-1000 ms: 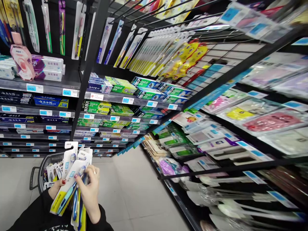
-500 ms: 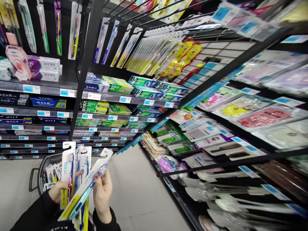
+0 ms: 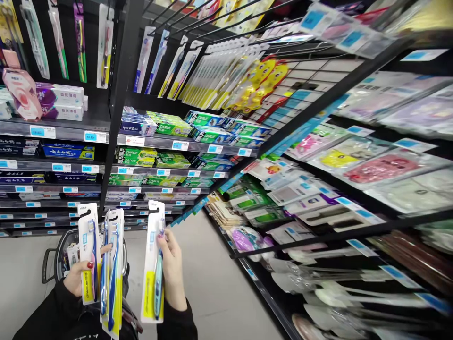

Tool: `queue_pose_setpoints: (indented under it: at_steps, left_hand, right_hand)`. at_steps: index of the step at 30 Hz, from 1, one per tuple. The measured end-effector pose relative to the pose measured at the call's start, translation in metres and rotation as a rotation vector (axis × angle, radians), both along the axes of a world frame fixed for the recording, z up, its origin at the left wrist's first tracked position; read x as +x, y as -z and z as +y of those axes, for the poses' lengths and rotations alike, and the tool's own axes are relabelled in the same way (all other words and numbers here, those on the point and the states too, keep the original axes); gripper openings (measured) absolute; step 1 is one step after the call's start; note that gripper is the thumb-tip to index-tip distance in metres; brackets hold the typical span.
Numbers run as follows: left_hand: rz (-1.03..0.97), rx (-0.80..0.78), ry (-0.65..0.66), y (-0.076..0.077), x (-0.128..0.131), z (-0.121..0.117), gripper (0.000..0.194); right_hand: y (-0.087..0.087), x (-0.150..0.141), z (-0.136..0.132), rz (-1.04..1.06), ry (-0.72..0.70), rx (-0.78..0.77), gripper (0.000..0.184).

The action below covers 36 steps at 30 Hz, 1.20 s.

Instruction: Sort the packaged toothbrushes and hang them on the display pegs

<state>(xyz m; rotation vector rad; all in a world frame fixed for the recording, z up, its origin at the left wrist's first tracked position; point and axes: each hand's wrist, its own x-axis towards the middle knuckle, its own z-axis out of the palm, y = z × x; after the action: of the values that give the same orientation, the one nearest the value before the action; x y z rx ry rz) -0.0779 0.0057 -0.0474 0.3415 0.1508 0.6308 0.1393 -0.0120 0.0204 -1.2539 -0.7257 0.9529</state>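
My left hand [image 3: 78,277] grips several packaged toothbrushes: a pack with a blue and pink brush [image 3: 89,252] under the thumb, and blue-handled packs [image 3: 113,269] held by the fingers beside it. In my right hand [image 3: 173,269] is a single toothbrush pack [image 3: 151,264] with a teal and dark blue handle, upright and pinched at its right edge. A gap separates this pack from the ones on the left. Below and behind my left hand, a grey basket [image 3: 56,257] holds more packs, partly hidden by the hand.
Ahead, a black shelf [image 3: 148,137] carries toothpaste boxes [image 3: 170,123], with a row of hanging toothbrush packs [image 3: 215,71] above. On the right, racks with bagged goods [image 3: 382,170] and plastic-wrapped utensils [image 3: 339,288] run along the aisle. Grey tiled floor [image 3: 208,283] lies between.
My right hand has moved right with its toothbrush pack, which was slanted across the others and now stands upright apart from them. My left hand's packs have shifted slightly left.
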Motion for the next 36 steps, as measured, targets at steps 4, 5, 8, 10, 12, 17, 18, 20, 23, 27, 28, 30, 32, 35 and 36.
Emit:
queue_pose_setpoints:
  at_steps: [4,5,8,10,12,17,18,20,23,27,28,30,32,35,36]
  left_hand:
    - [0.024,0.005,-0.012,-0.004,0.003,-0.001,0.066]
    - [0.047,0.001,-0.016,-0.005,0.005,-0.002,0.063]
    - [0.155,-0.008,-0.032,-0.010,0.007,-0.003,0.054]
    - [0.220,-0.004,-0.027,-0.013,0.008,-0.004,0.051]
    - [0.264,0.011,-0.023,-0.016,0.007,-0.005,0.048]
    - [0.376,0.086,-0.072,-0.018,0.008,-0.007,0.045]
    - [0.403,0.112,-0.086,-0.017,0.009,-0.007,0.046]
    - [0.458,0.172,-0.122,-0.016,0.012,-0.008,0.047]
    - [0.481,0.219,-0.177,-0.013,0.014,-0.009,0.046]
    - [0.303,0.066,-0.108,-0.012,0.011,-0.008,0.041]
    - [0.257,0.020,-0.086,-0.011,0.010,-0.007,0.040]
    - [0.193,-0.041,-0.058,-0.011,0.008,-0.006,0.039]
    - [0.159,-0.079,-0.043,-0.009,0.006,-0.005,0.039]
    - [0.166,-0.134,-0.032,-0.004,0.004,-0.005,0.036]
    - [0.188,-0.142,-0.038,-0.002,0.003,-0.005,0.034]
  right_hand:
    - [0.006,-0.017,-0.001,-0.623,0.094,-0.296,0.020]
    - [0.009,-0.026,-0.003,-0.667,0.040,-0.323,0.021]
    - [0.017,-0.053,-0.012,-0.598,-0.061,-0.320,0.025]
    - [0.020,-0.063,-0.017,-0.462,-0.114,-0.262,0.029]
    - [0.022,-0.065,-0.020,-0.340,-0.197,-0.151,0.033]
    - [0.031,-0.058,-0.020,-0.367,-0.255,-0.092,0.047]
    - [0.034,-0.058,-0.019,-0.383,-0.236,-0.123,0.046]
    - [0.038,-0.057,-0.017,-0.383,-0.210,-0.157,0.041]
    - [0.043,-0.058,-0.016,-0.350,-0.219,-0.131,0.036]
    - [0.047,-0.061,-0.014,-0.348,-0.219,-0.098,0.037]
    - [0.048,-0.061,-0.013,-0.367,-0.217,-0.113,0.037]
    - [0.049,-0.063,-0.012,-0.442,-0.200,-0.178,0.038]
    - [0.048,-0.065,-0.010,-0.536,-0.163,-0.258,0.041]
    - [0.044,-0.069,-0.007,-0.639,-0.104,-0.354,0.047]
    - [0.042,-0.069,-0.007,-0.664,-0.086,-0.374,0.048]
